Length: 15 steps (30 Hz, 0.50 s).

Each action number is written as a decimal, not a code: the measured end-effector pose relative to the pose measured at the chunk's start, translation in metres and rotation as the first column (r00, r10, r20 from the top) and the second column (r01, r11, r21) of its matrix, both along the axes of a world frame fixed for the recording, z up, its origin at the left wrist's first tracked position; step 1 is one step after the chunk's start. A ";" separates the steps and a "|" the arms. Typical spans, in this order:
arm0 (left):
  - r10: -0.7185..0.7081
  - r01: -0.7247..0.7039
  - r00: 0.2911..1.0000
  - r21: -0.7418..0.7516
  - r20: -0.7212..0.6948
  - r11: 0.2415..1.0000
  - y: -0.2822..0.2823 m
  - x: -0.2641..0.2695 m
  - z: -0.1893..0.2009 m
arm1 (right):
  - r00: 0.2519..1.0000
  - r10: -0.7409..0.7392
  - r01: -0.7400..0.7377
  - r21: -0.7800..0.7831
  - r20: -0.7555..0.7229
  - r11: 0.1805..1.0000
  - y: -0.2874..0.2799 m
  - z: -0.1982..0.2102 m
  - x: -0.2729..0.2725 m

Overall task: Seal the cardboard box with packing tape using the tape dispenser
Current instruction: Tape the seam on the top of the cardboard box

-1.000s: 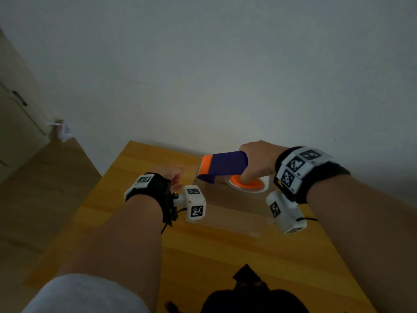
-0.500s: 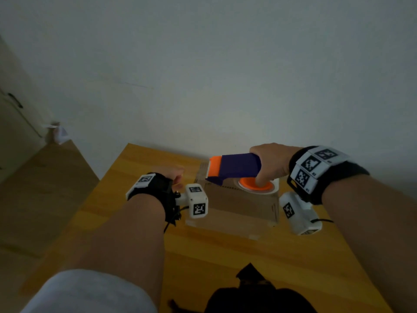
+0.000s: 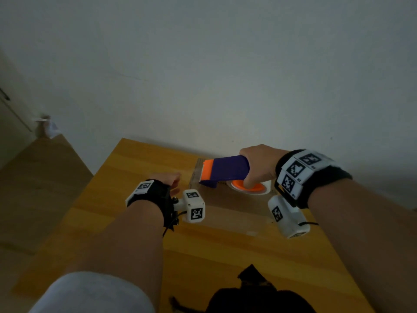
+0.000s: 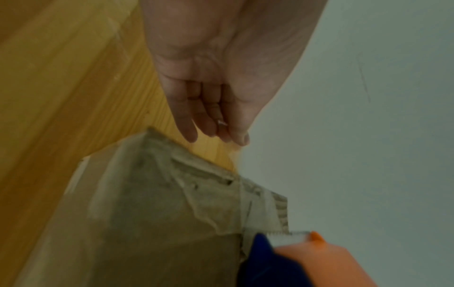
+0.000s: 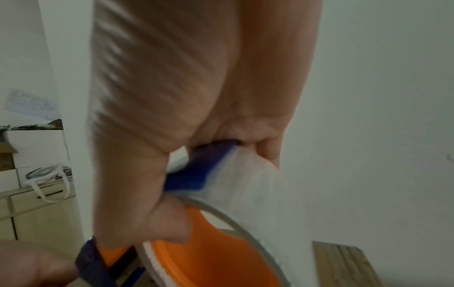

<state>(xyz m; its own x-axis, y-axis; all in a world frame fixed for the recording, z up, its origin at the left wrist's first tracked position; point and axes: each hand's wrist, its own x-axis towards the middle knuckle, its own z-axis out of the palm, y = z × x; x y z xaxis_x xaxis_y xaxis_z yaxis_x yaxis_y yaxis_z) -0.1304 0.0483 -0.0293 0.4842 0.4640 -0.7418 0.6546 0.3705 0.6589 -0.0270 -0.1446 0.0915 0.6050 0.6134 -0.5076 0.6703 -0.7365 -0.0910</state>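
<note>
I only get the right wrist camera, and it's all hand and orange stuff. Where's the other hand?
Observer: The left hand is open beside the cardboard box, holding nothing.
Operator: Is there tape on it?
Observer: Yes, wrinkled clear tape covers its far edge.
Operator: Where's my orange thing?
Observer: The tape dispenser is at the box's far end, gripped by the right hand.

We logged cardboard box (image 3: 228,206): brown, flaps shut, wrinkled clear tape on top, flat on wooden table | tape dispenser (image 3: 225,171): purple body, orange blade guard and hub, white roll, serrated blade at box's far edge.
</note>
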 end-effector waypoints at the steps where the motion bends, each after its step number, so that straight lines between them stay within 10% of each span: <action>1: 0.001 -0.001 1.000 -0.005 0.003 1.000 -0.001 0.000 -0.001 | 1.000 -0.002 0.002 -0.004 -0.001 1.000 0.000 0.000 0.000; 15: -0.296 0.309 0.946 0.095 -0.128 0.946 -0.013 0.007 -0.017 | 0.999 0.014 -0.012 -0.044 0.049 0.999 0.010 -0.003 -0.002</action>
<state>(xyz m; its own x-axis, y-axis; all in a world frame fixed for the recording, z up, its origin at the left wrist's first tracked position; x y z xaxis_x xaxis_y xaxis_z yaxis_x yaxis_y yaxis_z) -0.1232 0.0356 -0.0461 0.5328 0.3918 -0.7501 0.7953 0.0710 0.6020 -0.0287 -0.1341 0.0890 0.6220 0.5995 -0.5037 0.6830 -0.7300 -0.0254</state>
